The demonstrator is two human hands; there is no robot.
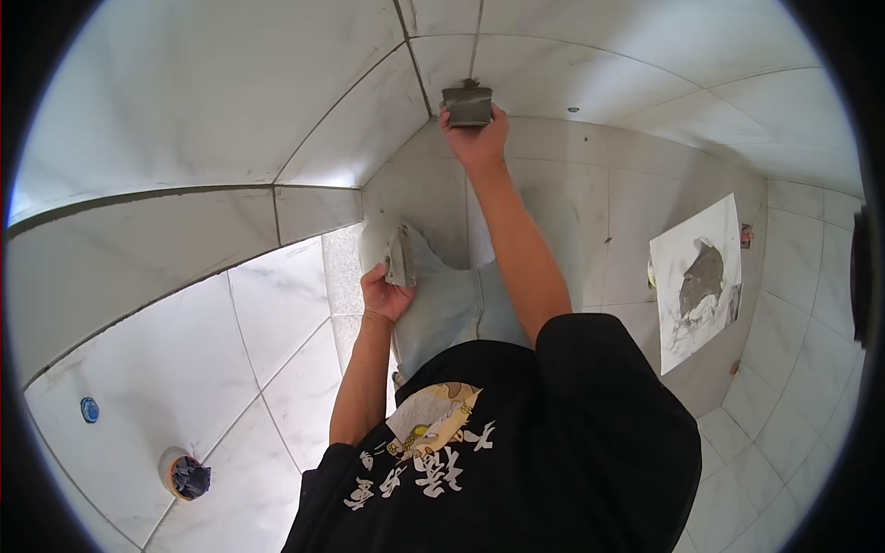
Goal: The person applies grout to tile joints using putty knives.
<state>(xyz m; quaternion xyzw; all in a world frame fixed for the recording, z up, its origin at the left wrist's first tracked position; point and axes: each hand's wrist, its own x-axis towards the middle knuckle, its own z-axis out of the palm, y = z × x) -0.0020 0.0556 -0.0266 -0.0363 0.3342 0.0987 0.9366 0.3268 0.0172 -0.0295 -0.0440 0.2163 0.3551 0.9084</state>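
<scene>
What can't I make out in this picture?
All in the head view:
Tiles right behind the square tool: hidden by it and the right hand.
Grey-smeared item in the left hand: fingers partly cover it; kind unclear.
Dark object at right: cut off by the picture's edge.
Blue thing: too small to identify.

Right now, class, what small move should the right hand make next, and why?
Probably press the scraper and slide it a little along the wall seam: the right hand holds it where the seam meets its far edge, and dark paste sits lumped there, seemingly unsmoothed.
</scene>
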